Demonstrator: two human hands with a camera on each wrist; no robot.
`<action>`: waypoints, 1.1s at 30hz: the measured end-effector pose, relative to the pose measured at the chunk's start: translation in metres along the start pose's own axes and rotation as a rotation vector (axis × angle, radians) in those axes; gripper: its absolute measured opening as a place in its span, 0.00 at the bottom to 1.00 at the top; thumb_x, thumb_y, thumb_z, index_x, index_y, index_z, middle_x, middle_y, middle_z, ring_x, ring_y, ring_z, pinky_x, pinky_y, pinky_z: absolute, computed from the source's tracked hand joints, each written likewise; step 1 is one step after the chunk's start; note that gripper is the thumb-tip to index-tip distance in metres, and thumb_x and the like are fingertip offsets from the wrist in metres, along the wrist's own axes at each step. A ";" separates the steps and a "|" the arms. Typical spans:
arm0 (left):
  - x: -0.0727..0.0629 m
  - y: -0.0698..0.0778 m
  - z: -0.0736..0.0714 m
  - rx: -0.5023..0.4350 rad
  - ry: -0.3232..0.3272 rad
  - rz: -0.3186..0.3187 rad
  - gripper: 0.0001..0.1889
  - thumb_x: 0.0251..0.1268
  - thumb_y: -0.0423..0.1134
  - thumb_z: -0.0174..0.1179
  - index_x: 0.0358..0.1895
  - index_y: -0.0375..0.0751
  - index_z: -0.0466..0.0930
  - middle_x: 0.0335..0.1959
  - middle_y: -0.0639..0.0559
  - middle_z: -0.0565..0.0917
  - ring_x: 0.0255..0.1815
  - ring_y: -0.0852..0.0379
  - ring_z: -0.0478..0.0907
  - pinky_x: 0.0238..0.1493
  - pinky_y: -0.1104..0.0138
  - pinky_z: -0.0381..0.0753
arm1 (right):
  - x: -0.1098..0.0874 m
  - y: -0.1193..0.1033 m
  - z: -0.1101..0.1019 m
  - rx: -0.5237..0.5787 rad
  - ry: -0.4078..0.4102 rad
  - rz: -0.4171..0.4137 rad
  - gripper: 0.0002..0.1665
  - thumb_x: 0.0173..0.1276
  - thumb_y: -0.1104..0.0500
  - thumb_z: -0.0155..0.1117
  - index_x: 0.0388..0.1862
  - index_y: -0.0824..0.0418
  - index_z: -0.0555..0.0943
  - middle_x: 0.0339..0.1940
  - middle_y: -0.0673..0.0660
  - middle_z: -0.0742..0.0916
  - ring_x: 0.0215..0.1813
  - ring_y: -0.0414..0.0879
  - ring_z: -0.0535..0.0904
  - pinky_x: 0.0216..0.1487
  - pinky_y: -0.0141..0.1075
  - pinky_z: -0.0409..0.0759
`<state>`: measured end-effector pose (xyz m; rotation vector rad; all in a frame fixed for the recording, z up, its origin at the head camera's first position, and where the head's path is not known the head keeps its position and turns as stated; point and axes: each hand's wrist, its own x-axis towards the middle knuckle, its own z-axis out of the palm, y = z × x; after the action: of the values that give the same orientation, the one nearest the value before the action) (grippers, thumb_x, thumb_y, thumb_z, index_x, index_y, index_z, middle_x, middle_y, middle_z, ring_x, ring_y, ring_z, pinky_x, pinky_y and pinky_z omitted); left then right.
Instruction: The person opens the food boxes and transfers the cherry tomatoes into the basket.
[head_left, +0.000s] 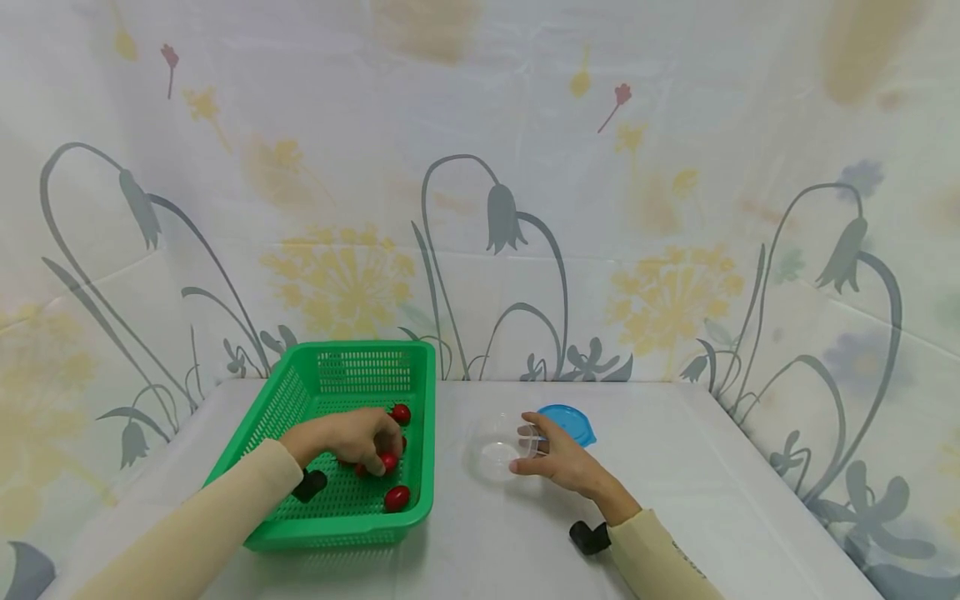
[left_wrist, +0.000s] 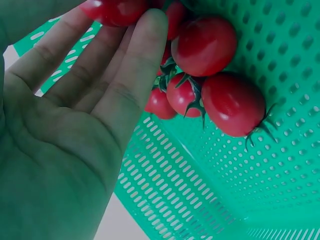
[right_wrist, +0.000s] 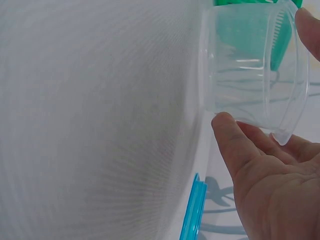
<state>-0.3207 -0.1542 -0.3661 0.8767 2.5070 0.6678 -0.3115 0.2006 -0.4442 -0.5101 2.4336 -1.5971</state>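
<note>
In the head view my left hand (head_left: 360,437) reaches down into a green basket (head_left: 337,533), fingers bent round a small red tomato (head_left: 388,463). The left wrist view has that tomato (left_wrist: 117,9) at the top edge, partly cut off, between thumb and fingertips. Other small tomatoes (left_wrist: 232,104) with green stems lie close beside the fingers. My right hand (head_left: 566,461) holds a clear plastic tub (head_left: 495,450) standing on the table, its thumb on the near side and its fingers on the far side. The tub (right_wrist: 242,65) has a lipped rim.
A blue round lid (head_left: 568,423) lies on the white table just behind the right hand. More tomatoes, such as one tomato (head_left: 397,498) near the basket's right wall, lie in the basket. A flower-printed cloth (head_left: 480,275) hangs behind the table.
</note>
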 end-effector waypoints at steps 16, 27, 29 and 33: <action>0.000 0.004 0.003 0.021 0.011 -0.016 0.13 0.46 0.25 0.70 0.34 0.42 0.79 0.31 0.52 0.80 0.34 0.55 0.75 0.35 0.61 0.78 | -0.001 -0.001 -0.002 0.005 0.002 0.000 0.54 0.55 0.54 0.75 0.74 0.63 0.55 0.68 0.65 0.69 0.67 0.65 0.66 0.58 0.51 0.73; -0.001 0.003 0.001 0.004 0.016 -0.005 0.12 0.48 0.25 0.69 0.36 0.38 0.80 0.34 0.49 0.81 0.36 0.54 0.76 0.35 0.61 0.79 | -0.001 -0.002 -0.003 0.016 0.003 0.000 0.54 0.55 0.55 0.75 0.74 0.64 0.54 0.68 0.65 0.69 0.67 0.65 0.67 0.57 0.50 0.75; -0.001 0.003 0.001 0.006 0.018 -0.007 0.12 0.48 0.25 0.69 0.36 0.39 0.80 0.34 0.49 0.81 0.36 0.55 0.76 0.35 0.61 0.79 | -0.002 -0.002 -0.002 0.016 0.001 -0.001 0.54 0.55 0.54 0.75 0.74 0.64 0.54 0.68 0.65 0.69 0.67 0.65 0.67 0.57 0.50 0.75; -0.003 0.003 0.002 0.015 0.025 -0.015 0.12 0.49 0.26 0.69 0.36 0.40 0.79 0.34 0.51 0.80 0.36 0.56 0.76 0.36 0.61 0.79 | -0.003 -0.003 -0.001 0.017 -0.005 -0.001 0.54 0.55 0.54 0.75 0.74 0.63 0.55 0.69 0.65 0.68 0.67 0.65 0.66 0.57 0.50 0.74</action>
<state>-0.3160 -0.1536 -0.3647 0.8598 2.5412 0.6595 -0.3088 0.2015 -0.4417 -0.5118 2.4148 -1.6128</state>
